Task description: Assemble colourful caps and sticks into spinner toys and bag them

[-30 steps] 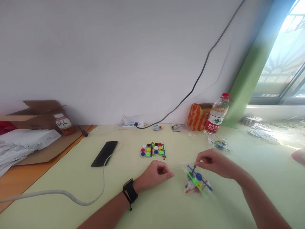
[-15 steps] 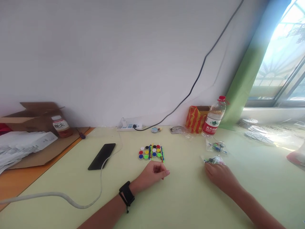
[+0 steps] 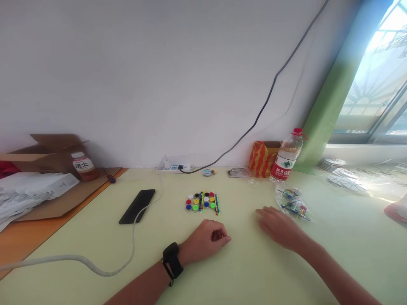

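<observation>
My left hand (image 3: 205, 241) rests on the table with its fingers curled in and the thumb tip near them; nothing shows in its grasp. Just beyond it lie small coloured discs (image 3: 196, 202) in neat rows, white, black, red, yellow, blue and green. Thin coloured plastic sticks (image 3: 217, 204) lie in bundles between and to the right of the discs. My right hand (image 3: 280, 228) is slightly blurred, low over the table, its fingers stretched out and holding nothing visible. To its right are two clear plastic bags of small coloured parts, a nearer bag (image 3: 298, 208) and a farther bag (image 3: 290, 193).
A black phone (image 3: 137, 206) and a white cable (image 3: 95, 269) lie on the left. Along the wall stand a power strip (image 3: 173, 168), a red-and-yellow bag (image 3: 258, 159) and a large water bottle (image 3: 282, 163). At the far left are a cardboard box (image 3: 54, 150) and a drink bottle (image 3: 85, 167).
My right hand has let go of the nearer plastic bag and moved left; the bag now lies right beside the farther one. My left hand has shifted slightly right and nearer.
</observation>
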Available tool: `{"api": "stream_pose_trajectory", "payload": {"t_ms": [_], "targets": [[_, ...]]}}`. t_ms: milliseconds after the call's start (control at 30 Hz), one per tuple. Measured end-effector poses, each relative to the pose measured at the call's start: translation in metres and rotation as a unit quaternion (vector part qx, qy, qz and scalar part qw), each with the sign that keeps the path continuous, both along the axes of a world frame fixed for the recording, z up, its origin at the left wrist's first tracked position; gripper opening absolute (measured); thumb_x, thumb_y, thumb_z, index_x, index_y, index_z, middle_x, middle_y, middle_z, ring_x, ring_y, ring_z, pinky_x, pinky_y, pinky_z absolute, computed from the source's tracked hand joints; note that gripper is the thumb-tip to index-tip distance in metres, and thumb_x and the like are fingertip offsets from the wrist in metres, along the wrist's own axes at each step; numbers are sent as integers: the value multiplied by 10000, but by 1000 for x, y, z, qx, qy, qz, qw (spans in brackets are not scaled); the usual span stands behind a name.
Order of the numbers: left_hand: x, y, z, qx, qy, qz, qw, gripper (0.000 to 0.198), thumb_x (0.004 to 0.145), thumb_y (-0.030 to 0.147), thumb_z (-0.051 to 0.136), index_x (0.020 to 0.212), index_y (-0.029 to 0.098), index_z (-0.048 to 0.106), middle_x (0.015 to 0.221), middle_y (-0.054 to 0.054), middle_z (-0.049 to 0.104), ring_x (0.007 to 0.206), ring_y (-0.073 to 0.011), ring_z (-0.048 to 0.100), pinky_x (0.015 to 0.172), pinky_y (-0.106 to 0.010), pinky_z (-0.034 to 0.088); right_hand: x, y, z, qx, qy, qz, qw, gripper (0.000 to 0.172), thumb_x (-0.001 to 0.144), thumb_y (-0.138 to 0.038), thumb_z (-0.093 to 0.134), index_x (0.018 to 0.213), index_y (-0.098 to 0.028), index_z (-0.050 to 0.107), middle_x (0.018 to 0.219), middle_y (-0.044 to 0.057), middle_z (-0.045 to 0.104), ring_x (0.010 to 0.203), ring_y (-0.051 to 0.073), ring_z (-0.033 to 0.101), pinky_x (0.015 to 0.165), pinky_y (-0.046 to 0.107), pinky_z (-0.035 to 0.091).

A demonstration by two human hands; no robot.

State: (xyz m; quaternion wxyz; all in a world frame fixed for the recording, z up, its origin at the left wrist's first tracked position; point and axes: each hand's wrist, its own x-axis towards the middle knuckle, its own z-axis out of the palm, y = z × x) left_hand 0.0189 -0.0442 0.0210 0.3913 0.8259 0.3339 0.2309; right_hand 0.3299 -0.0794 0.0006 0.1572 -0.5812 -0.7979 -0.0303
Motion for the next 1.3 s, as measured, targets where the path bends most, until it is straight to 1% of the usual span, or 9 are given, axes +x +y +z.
{"api": "stream_pose_trajectory", "payload": {"t_ms": [133,233,400,567,800,1000,1133,1233,1300], "targets": [[0,-1,3,25,5,-5,1000,219,885,332,654,749,162,678,655,10,607,598,-112,500,567,-232,370,-56,13,5,-34,78,107,991,482,1001,-399,480,1470,-287,452,1458,126,520,1340,313,469,1072,481,438],[-1,-1,4,27,4,-13,1000,208,884,321,651,751,163,669,652,12,608,600,-116,508,572,-231,380,-87,31,5,-36,105,144,983,488,1025,-402,434,1496,-283,392,1545,121,424,1439,309,351,1152,509,360],[-1,-1,1,40,21,-25,999,211,882,318,652,742,160,663,642,8,614,592,-117,501,558,-231,370,-121,77,4,14,143,211,967,406,998,-362,494,1374,-213,455,1500,154,450,1419,280,378,1172,474,356],[-1,-1,-1,52,27,-26,998,201,873,310,666,733,165,663,623,13,614,580,-117,506,573,-236,377,-140,109,5,28,153,247,956,258,1006,-287,474,1253,-231,522,1404,123,557,1341,259,476,1168,485,355],[-2,0,-2,69,32,-34,996,200,872,325,675,741,174,671,624,17,610,571,-117,507,591,-248,385,-130,107,2,-5,163,248,955,170,1005,-245,450,1128,-230,566,1378,114,574,1294,244,518,1102,450,442],[-1,0,-1,81,2,9,997,209,910,327,635,759,182,648,706,-15,645,659,-151,553,651,-274,438,-105,87,1,-40,166,223,960,271,1034,-307,411,1244,-236,566,1498,98,514,1411,242,447,1183,447,383],[-3,3,0,132,-34,65,989,127,941,284,589,997,211,676,1071,-74,694,1016,-227,619,932,-362,500,-85,67,0,-13,142,212,967,386,1035,-338,419,1402,-247,494,1587,93,412,1479,252,357,1219,463,331],[-6,5,-3,165,-16,56,985,440,928,292,619,1364,266,565,1478,-86,520,1372,-282,444,1169,-472,368,-70,57,-5,23,147,160,976,467,990,-383,519,1435,-255,466,1502,120,507,1402,289,455,1157,495,406],[-9,6,-6,172,22,38,984,559,934,314,619,1473,275,475,1586,-76,408,1461,-299,342,1209,-505,321,-61,55,-10,22,163,135,977,428,965,-384,560,1370,-252,517,1363,122,612,1283,294,556,1087,491,469]]}}
